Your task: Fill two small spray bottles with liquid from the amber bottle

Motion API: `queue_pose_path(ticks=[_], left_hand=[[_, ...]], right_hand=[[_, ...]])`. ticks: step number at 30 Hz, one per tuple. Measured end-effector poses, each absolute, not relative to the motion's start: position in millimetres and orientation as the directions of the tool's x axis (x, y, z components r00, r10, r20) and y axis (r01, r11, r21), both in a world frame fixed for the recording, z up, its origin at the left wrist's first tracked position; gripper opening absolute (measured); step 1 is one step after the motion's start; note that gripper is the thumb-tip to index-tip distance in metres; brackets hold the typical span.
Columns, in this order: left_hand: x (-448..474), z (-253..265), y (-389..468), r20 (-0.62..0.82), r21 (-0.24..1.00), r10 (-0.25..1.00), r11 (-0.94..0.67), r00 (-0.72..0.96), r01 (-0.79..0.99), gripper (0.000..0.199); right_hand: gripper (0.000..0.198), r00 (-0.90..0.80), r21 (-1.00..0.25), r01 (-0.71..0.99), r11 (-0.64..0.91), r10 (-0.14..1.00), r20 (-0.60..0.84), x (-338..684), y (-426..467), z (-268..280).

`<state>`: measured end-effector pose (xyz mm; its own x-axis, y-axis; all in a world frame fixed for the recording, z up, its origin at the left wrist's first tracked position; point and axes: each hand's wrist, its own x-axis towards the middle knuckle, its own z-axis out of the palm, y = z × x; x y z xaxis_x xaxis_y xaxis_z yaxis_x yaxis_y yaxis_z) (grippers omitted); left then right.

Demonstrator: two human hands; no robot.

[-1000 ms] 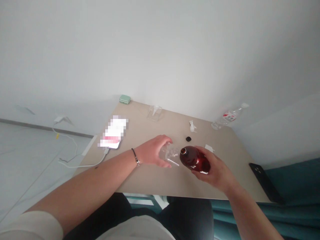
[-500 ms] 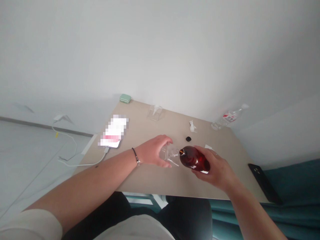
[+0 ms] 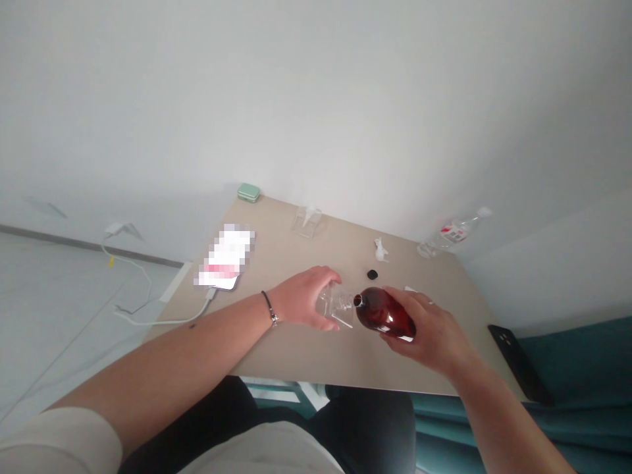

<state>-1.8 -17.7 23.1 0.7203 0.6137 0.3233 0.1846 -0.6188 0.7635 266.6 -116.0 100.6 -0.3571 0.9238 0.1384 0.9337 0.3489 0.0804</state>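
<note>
My left hand (image 3: 309,299) wraps round a clear bottle (image 3: 340,308) low over the table. In my right hand (image 3: 429,329) is a dark red-brown bottle (image 3: 384,313), tilted with its uncapped neck pointing left at the clear bottle's opening. The two mouths are close together; whether they touch I cannot tell. Whether liquid runs between them does not show. Behind the brown bottle, a small black cap (image 3: 372,274) lies on the table.
On the beige table (image 3: 291,355) stand a clear box with a white nozzle piece (image 3: 307,221), a white pump top (image 3: 380,250) and a labelled plastic bottle (image 3: 451,232). A green case (image 3: 248,192) sits at the back left. A cabled phone (image 3: 227,257) lies left, a black phone (image 3: 518,362) right.
Both hands and both bottles hold nearly the same place. The brown bottle looks slightly lighter red, and the view has shifted a little.
</note>
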Motion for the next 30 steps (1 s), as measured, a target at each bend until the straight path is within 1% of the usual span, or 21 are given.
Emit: queue_pose_path(ticks=[8,19,25,30], left_hand=[[-0.6,20.8,-18.0,0.334,0.75,0.613,-0.632,0.716,0.192,0.073],[-0.8,21.1,-17.9,0.336,0.748,0.611,-0.636,0.717,0.191,0.071],[-0.5,20.4,-17.9,0.332,0.749,0.616,-0.633,0.714,0.198,0.071],[-0.6,20.8,-17.9,0.335,0.744,0.613,-0.638,0.716,0.198,0.07]], right_hand=[[0.068,-0.397,0.139,0.915,0.379,0.908,0.138,265.3,-114.7,102.4],[0.066,-0.411,0.168,0.907,0.387,0.9,0.145,263.8,-115.9,105.8],[0.064,-0.4,0.16,0.912,0.377,0.903,0.154,263.1,-116.0,106.6],[0.064,-0.411,0.19,0.904,0.383,0.901,0.139,262.8,-115.7,106.9]])
